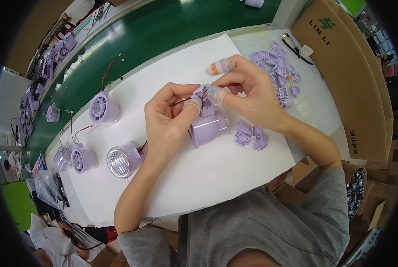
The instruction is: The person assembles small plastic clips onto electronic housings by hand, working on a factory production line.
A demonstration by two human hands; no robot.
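In the head view, at the middle of the white sheet (199, 189), a small purple clip (201, 92) is being pinched by the left hand (170, 118), thumb and forefinger drawn close together. The right hand (250, 91) is brought in from the other side: its taped thumb is set against the clip's near end, its taped forefinger is held raised, and whether anything is gripped by its fingers cannot be told. Red and dark wires (179, 102) are seen running about the fingers of the left hand, its thumb wrapped too. Just below, a purple cylinder (208, 131) is laid on its side, with a clear band around it, a purple block being carried on top.

To the right, a little cluster of purple clips (252, 133) is placed beside it; farther up, a larger heap of clips (277, 66) is spread, flanked by a cardboard box (345, 80). On the left, a clear-faced unit (121, 161) is rested near the left forearm, and a slotted purple housing (103, 108) is stood farther off, wires trailing. Beyond the sheet, a green surface (163, 40) is stretched; at lower left, a co-worker (59, 240) is glimpsed.
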